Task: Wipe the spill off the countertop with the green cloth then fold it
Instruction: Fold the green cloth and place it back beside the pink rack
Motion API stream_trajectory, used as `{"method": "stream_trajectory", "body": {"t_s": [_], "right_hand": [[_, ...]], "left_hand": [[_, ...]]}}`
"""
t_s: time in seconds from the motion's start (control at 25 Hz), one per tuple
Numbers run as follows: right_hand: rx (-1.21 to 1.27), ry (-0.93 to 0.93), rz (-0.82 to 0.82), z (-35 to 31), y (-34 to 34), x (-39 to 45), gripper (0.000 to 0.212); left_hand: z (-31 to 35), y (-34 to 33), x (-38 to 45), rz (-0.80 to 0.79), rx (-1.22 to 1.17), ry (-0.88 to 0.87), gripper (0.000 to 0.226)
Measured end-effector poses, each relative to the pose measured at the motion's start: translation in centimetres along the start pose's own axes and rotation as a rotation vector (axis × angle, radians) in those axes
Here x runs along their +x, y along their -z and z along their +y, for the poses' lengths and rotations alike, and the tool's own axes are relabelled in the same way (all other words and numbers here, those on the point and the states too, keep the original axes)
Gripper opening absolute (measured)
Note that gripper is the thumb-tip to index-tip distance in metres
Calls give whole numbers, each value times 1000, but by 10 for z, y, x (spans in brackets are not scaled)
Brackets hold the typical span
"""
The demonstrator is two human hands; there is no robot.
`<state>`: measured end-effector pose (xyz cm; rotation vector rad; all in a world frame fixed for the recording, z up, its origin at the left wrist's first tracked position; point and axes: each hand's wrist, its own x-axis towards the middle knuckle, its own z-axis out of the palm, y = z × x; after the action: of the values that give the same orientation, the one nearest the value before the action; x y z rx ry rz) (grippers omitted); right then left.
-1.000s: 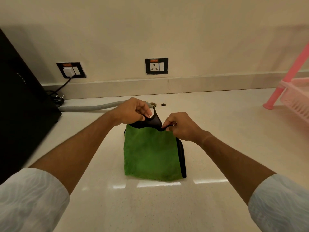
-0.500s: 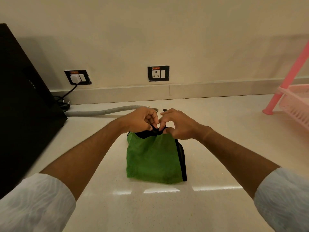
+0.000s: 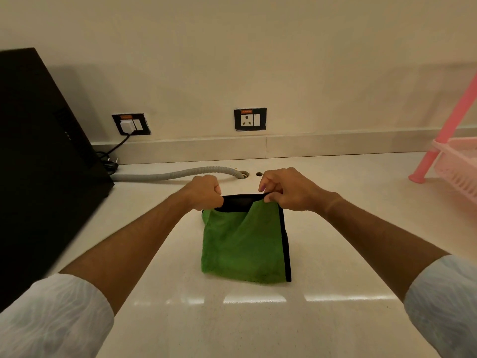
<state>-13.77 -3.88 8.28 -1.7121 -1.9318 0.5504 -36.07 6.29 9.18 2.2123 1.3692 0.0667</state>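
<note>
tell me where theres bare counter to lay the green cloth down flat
Bare counter runs in front of the green cloth, and between it and the pink rack. Crowded at back left: the grey hose, the black appliance and the plug cable. Both hands grip the cloth's far edge.

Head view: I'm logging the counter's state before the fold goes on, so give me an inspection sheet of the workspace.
Surface: pale glossy countertop; no spill seen.
Job's things: green cloth, black-edged, lower part lying on the counter, far edge lifted.
Clutter: nothing seen near the cloth.
Hands: left hand and right hand each pinch a far corner, black edge stretched between them.
Cables: black cord from the left socket; grey hose into a counter hole.
Surroundings: black appliance left, pink rack right, empty socket.
</note>
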Motion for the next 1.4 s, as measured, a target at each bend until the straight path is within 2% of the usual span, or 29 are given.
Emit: {"method": "stream_trajectory", "body": {"t_s": [0.16, 0.28, 0.36, 0.48, 0.56, 0.72, 0.84, 1.04, 1.16, 1.32, 1.4], "right_hand": [[-158, -12, -103, -3, 13, 3, 33], [-281, -19, -137, -3, 26, 2, 36], [-298, -15, -135, -6, 32, 2, 35], [-286, 2, -138, -13, 35, 6, 31], [-264, 11, -140, -17, 35, 6, 29], [-226, 25, -153, -23, 35, 2, 29], [-175, 47, -167, -30, 35, -4, 27], [-142, 84, -168, -37, 38, -12, 29], [-139, 86, -159, -39, 41, -13, 29], [-131, 111, -164, -40, 39, -11, 28], [-126, 108, -170, -39, 39, -11, 28]], "left_hand": [[11, 34, -11, -61, -59, 90, 18], [13, 65, -20, 51, 35, 72, 18], [13, 71, -25, 85, 52, 14, 19], [15, 54, -28, 8, 104, -153, 28], [10, 34, -23, 17, 179, -245, 38], [-3, 6, -7, 90, 173, -296, 55], [1, -6, 2, 30, 173, -383, 59], [14, -14, 8, -184, 73, -444, 57], [20, -16, 12, -167, 118, -439, 45], [26, -21, 12, -265, 53, -404, 67], [27, -22, 12, -255, 62, -424, 54]]}}
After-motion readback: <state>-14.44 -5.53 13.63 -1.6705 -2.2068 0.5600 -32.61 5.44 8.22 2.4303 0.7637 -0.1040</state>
